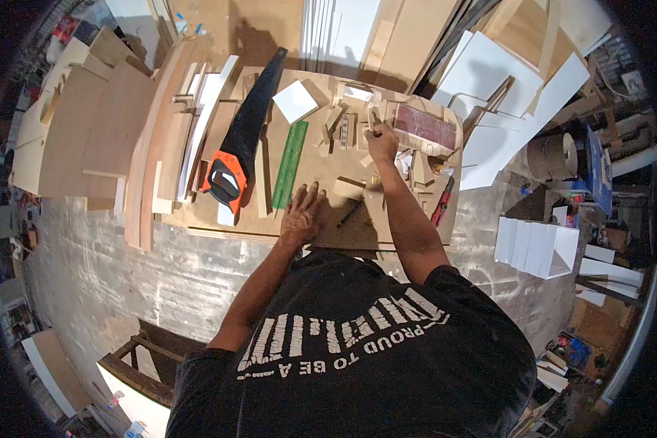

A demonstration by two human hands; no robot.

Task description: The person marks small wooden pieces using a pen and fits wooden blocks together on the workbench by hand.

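Note:
My left hand lies flat on the wooden worktop, fingers spread, beside the lower end of a green ruler. Farther forward, my right hand is closed round a small wooden piece, partly covered by the fingers. Small wood strips lie just left of that hand. To its right is a block with a reddish-brown top. A short wood block and a thin dark tool rest between my forearms.
A handsaw with an orange and black handle lies left of the ruler, near a white square piece. A red utility knife is at the right edge. Long boards stand left; white panels lean right.

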